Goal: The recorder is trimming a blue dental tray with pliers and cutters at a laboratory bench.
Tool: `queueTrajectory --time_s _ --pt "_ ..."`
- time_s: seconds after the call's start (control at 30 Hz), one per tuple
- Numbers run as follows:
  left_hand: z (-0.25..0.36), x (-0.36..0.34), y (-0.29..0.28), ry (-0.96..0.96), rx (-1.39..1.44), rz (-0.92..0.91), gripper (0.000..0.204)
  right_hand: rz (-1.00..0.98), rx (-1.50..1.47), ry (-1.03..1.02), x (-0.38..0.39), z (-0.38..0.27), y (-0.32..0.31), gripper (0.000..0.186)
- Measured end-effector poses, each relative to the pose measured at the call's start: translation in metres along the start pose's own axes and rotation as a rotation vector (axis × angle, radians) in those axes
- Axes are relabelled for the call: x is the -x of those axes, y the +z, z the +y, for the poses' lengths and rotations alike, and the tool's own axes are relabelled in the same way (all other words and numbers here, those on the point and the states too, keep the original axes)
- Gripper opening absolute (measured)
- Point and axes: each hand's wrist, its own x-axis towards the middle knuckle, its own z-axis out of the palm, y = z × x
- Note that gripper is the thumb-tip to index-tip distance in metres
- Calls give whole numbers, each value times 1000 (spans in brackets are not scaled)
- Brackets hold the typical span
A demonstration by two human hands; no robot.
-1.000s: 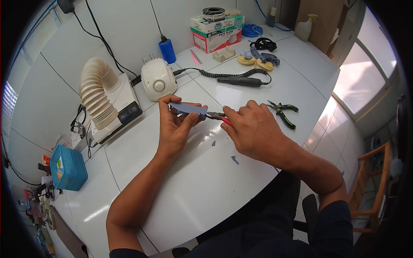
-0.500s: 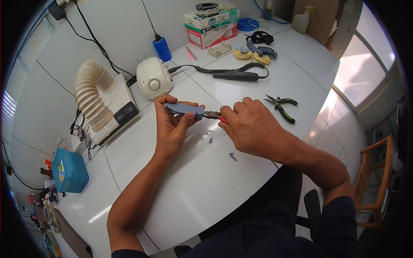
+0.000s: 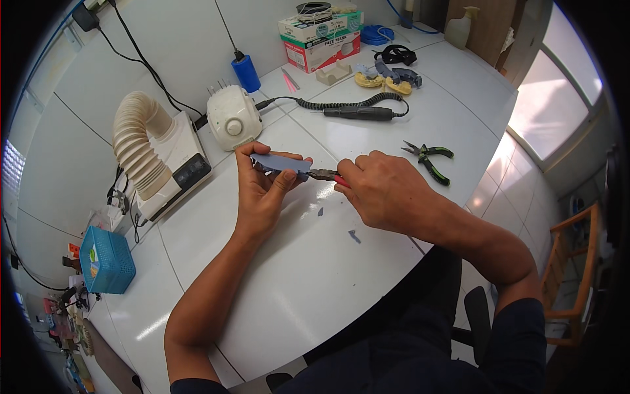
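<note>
- the left hand (image 3: pixel 259 197) pinched the grey-blue piece (image 3: pixel 282 163) between thumb and fingers, closed snugly on it, above the white table (image 3: pixel 295 295); the piece's right end stuck out past the thumb.
- the right hand (image 3: pixel 387 190) was wrapped around the red-handled pliers (image 3: pixel 321 175), their jaws at that end; one could not tell how far apart the jaws stood.
- small, square bites with the thumb tip well back and the piece braced on the fingers would probably have worked best.
- two grey-blue scraps (image 3: pixel 354 236) lay on the near side of the hands.
- the table's near edge passed beneath the right forearm, and the elbow hung beyond it with room to swing right.
- far and right, the green-handled pliers (image 3: pixel 424 153) lay near the knuckles; the white control unit (image 3: pixel 234 121) stood just beyond the left fingers, limiting reach there.
</note>
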Motion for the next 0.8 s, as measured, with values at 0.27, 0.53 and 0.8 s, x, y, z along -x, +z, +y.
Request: queueTrajectory --time_s 0.27,0.53,0.8 --pt "-2 -2 -2 -24 12 1 45 35 51 -25 1 2 3 29" --pt "0 -2 2 -44 34 84 43 101 90 -30 7 3 -2 29" --pt "-2 -2 6 65 -68 94 43 36 89 94 1 -10 -6 28"
